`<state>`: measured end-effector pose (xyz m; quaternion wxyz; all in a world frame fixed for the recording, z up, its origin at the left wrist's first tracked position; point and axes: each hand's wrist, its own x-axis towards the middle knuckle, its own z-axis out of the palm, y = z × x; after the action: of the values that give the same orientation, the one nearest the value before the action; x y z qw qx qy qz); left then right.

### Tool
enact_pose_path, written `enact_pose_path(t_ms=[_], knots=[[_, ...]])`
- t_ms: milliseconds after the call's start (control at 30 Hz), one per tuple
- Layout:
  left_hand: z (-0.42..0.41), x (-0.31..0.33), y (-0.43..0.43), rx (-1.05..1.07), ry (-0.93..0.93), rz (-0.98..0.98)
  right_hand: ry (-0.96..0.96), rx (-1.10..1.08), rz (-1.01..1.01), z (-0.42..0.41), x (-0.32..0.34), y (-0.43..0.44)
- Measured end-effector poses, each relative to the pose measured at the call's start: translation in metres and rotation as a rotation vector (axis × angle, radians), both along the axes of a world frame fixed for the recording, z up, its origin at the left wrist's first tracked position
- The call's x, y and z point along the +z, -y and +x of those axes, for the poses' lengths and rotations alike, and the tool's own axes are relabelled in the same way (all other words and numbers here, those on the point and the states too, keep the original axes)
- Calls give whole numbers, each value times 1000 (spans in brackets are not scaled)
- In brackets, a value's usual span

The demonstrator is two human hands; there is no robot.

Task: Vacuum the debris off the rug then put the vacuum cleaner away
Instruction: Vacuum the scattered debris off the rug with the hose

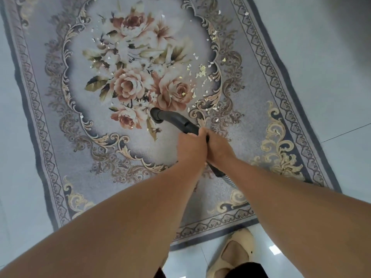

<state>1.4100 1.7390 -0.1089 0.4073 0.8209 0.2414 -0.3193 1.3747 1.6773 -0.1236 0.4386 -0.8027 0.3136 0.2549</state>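
A grey floral rug [60, 137] lies on the pale tiled floor. Several pale bits of debris [201, 70] are scattered over its flower centre and right side. A black vacuum nozzle [172, 117] points down at the rug, its round mouth near the lower roses. My left hand [191, 146] and my right hand [219, 147] both grip the nozzle's handle, side by side. The ribbed hose [229, 180] runs back under my right forearm. The vacuum's body is out of view.
Pale glossy floor tiles [331, 77] surround the rug on all sides. A foot in a beige slipper [236, 249] stands on the tiles just off the rug's near edge.
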Motion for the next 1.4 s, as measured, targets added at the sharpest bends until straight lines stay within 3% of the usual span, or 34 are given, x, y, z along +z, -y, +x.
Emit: enact_pose_path(t_ms=[167,367,533,633,867,1167,1333,1400], knots=[[49,-23,-18,-33,-8,135,-31,118,-5,47,-32,-21],[60,-48,9,-31,-64,30,-88,-31,23,49,-52,7],[49,-42,34,-17,-117,-109,-67,-57,-136,34,-45,30],[56,-47,26,-15,-71,-193,-68,-106,-189,48,-44,28],[106,-65,3,55,187,-251,94,56,-318,113,-55,10],[111,-58,15,88,279,-343,246,192,-336,141,-79,35],[108,-72,12,45,364,-224,320,206,-326,137,-92,32],[124,-110,11,45,381,-186,343,191,-337,140,-98,32]])
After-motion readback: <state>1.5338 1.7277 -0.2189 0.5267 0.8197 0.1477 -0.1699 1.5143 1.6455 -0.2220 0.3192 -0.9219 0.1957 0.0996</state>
